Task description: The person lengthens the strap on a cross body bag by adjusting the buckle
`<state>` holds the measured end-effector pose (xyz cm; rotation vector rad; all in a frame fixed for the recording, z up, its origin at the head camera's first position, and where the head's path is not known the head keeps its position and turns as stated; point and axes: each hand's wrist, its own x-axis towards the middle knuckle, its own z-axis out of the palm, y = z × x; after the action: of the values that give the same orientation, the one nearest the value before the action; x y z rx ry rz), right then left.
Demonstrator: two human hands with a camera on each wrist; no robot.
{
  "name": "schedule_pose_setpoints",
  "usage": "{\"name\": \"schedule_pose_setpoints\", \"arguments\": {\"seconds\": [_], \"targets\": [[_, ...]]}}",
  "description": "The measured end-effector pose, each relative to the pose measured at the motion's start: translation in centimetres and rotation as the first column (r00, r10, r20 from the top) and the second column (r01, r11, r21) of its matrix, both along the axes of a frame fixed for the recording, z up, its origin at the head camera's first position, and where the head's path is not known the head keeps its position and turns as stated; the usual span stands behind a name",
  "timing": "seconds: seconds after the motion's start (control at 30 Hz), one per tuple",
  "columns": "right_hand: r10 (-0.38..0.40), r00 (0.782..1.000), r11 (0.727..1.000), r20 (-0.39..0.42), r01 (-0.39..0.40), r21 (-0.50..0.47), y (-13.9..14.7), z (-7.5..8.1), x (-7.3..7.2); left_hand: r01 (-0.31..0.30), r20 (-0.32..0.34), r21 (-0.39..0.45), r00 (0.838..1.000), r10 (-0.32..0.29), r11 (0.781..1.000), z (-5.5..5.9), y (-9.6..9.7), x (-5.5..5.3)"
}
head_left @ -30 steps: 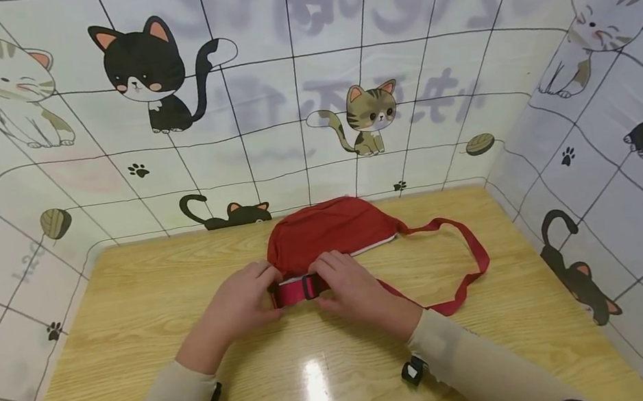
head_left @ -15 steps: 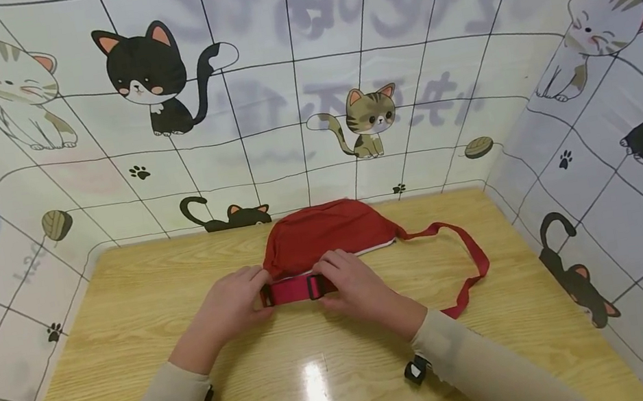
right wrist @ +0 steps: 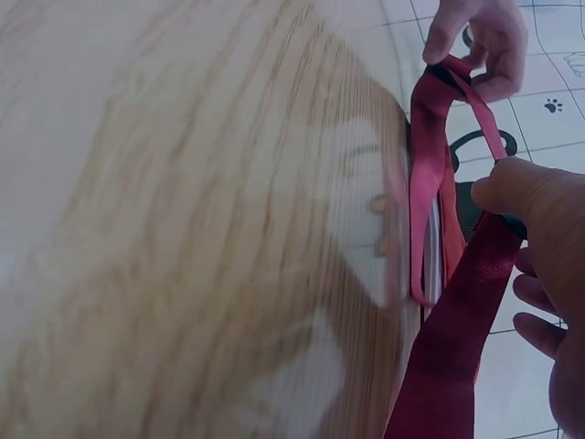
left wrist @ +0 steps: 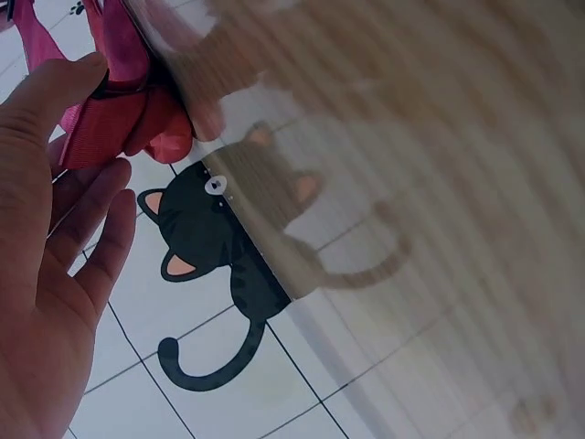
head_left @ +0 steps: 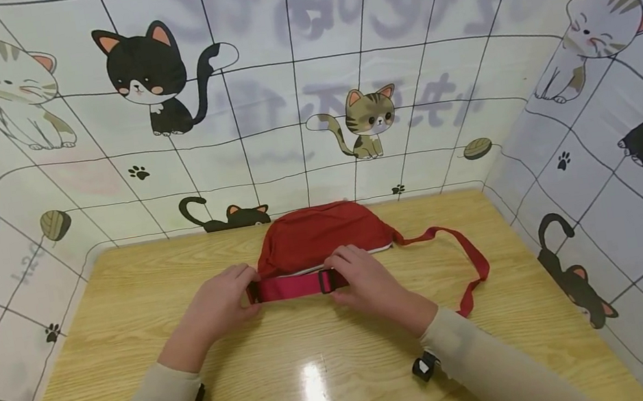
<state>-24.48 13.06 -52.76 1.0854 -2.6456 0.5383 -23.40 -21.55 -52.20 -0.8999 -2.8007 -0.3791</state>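
A red waist bag (head_left: 320, 235) lies at the back of the table, its white-edged zip toward me. In front of it a crimson strap (head_left: 291, 287) runs stretched between my hands. My left hand (head_left: 220, 306) pinches the strap's left end at a black buckle (head_left: 253, 292), thumb on top in the left wrist view. At the black slider (head_left: 325, 281), my right hand (head_left: 368, 283) pinches the strap between thumb and fingers. From the right hand the wide webbing (right wrist: 457, 338) hangs down in the right wrist view. Part of the slider is covered by the right thumb.
The strap's loose loop (head_left: 477, 260) curves over the table at right and joins the bag's right end. A wooden table (head_left: 250, 391) carries everything. Cat-printed sheeting (head_left: 269, 97) rises behind and at both sides.
My hands have moved apart, left hand leftward and right hand slightly rightward, so the strap between them shows longer. The bag has shifted a little left, and the loop at right has drawn in.
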Motion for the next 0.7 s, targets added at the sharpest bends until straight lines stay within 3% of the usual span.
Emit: {"name": "schedule_pose_setpoints", "arguments": {"seconds": [0.3, 0.7], "targets": [[-0.012, 1.0, 1.0, 0.003, 0.012, 0.004, 1.3, 0.1, -0.1, -0.05, 0.055, -0.013, 0.997, 0.05, 0.999, 0.2, -1.2, -0.2], [-0.052, 0.996, 0.998, 0.068, 0.049, 0.042, 2.5, 0.3, -0.4, -0.044, 0.051, 0.008, 0.998, 0.043, 0.999, -0.2, -2.1, -0.6]]}}
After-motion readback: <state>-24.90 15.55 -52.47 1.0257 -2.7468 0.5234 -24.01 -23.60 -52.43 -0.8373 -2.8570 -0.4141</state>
